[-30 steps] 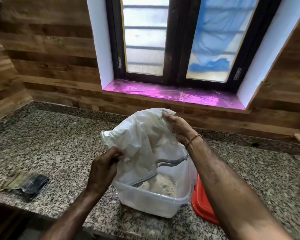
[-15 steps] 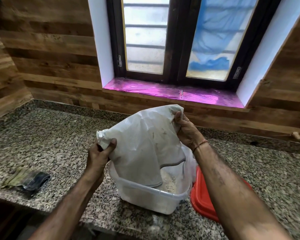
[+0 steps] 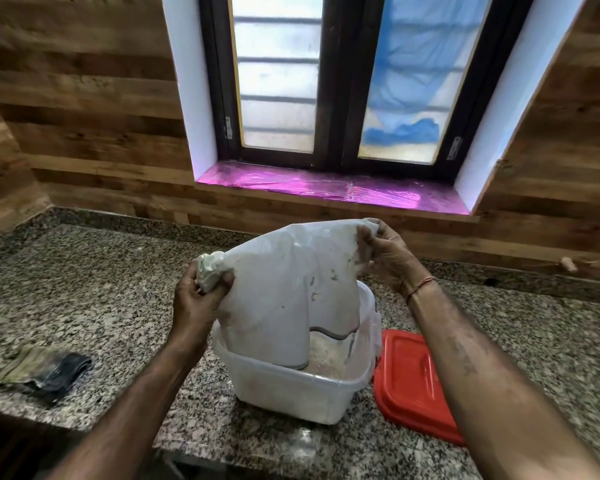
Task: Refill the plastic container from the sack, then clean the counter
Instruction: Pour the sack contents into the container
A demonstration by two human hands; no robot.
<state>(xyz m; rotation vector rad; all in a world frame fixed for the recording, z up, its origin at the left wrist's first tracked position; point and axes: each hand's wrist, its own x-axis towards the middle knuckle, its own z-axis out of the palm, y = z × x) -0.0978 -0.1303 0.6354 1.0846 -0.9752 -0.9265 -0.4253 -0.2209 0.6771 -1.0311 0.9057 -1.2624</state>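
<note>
A white sack [image 3: 284, 289] hangs upside down over a translucent plastic container [image 3: 291, 386], its open mouth down inside the tub. My left hand [image 3: 198, 299] grips the sack's bunched left corner. My right hand [image 3: 388, 258] grips its upper right corner, higher than the left. Pale powder lies on the container's floor, partly hidden by the sack. The container stands on the speckled granite counter [image 3: 101, 299] near its front edge.
A red lid [image 3: 413, 382] lies flat on the counter right of the container. A crumpled dark cloth [image 3: 45, 372] sits at the counter's front left. A wooden wall and a window with a pink-lined sill [image 3: 329, 188] stand behind.
Both hands have lifted the sack's bottom corners higher and pulled them apart, so the sack now hangs stretched and more upright over the container.
</note>
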